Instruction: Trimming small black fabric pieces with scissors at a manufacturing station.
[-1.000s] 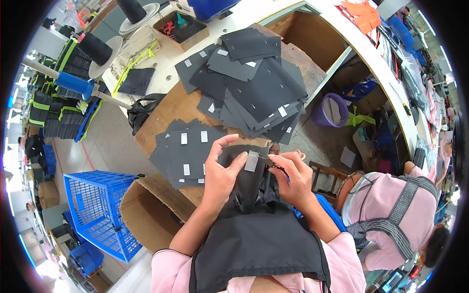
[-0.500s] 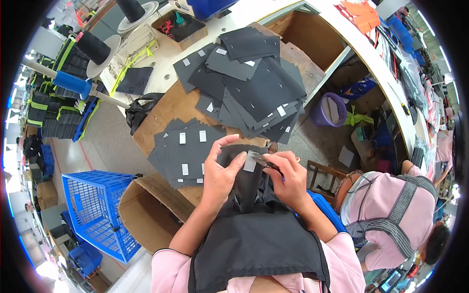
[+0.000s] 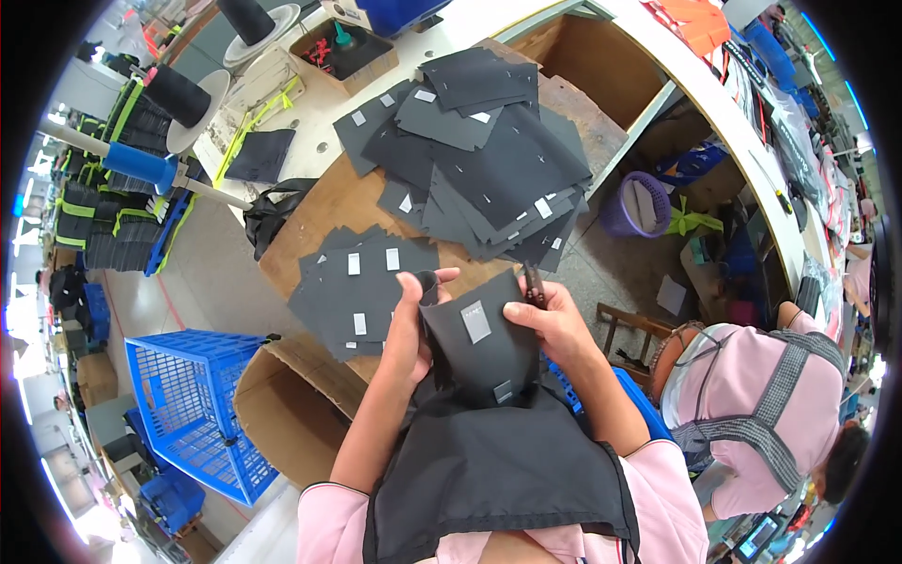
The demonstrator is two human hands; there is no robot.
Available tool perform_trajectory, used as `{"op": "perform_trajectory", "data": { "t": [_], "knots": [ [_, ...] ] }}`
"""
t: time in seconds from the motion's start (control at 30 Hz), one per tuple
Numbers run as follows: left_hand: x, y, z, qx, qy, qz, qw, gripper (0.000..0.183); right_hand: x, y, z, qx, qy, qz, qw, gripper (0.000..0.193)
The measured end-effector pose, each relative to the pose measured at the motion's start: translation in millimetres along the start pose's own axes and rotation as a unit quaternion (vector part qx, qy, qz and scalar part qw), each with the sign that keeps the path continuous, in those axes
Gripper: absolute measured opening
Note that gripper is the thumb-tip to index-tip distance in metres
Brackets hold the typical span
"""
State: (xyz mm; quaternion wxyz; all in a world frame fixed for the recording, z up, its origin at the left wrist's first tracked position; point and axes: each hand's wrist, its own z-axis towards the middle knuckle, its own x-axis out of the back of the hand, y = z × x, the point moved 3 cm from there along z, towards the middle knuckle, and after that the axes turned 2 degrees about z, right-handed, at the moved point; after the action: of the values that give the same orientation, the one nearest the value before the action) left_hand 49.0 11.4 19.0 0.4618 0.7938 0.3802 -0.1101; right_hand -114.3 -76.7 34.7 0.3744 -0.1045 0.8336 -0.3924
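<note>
A black fabric piece is held in front of my apron, its left side curled over. Near its top sits a pale grey label, and a smaller grey patch shows lower down. My left hand grips the curled left edge, with some fingers hidden behind the cloth. My right hand pinches the right edge with the thumb on top. Dark thread snips are also in that hand, pointing up past the cloth. Beyond my left hand, similar labelled black pieces lie in a pile.
A larger stack of black pieces covers much of the wooden board. At the left are a blue plastic crate and a cardboard box. A purple basket stands beyond the board; a co-worker in pink bends at the right.
The snips have moved away from the label and now point upward in my right hand. The fabric piece is spread wider, and my right hand has taken hold of its right edge.
</note>
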Motion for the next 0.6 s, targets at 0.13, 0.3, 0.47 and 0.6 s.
{"op": "perform_trajectory", "data": {
  "t": [0.13,0.3,0.47,0.6],
  "knots": [
    [-20,12,-13,-0.091,-0.030,0.023,0.995,0.058,5,5,2,0.037,0.099,0.039,0.994,0.011],
    [-21,14,-12,-0.026,0.014,0.073,0.997,0.037,-4,-2,-14,0.291,0.225,-0.374,0.851,0.031],
    [-17,11,-10,-0.005,0.011,0.058,0.998,0.024,-15,-28,-35,0.436,0.163,-0.552,0.692,0.034],
    [-22,15,-12,-0.011,0.017,0.080,0.997,0.021,-19,-33,-32,0.398,0.034,-0.630,0.666,0.034]
  ]
}}
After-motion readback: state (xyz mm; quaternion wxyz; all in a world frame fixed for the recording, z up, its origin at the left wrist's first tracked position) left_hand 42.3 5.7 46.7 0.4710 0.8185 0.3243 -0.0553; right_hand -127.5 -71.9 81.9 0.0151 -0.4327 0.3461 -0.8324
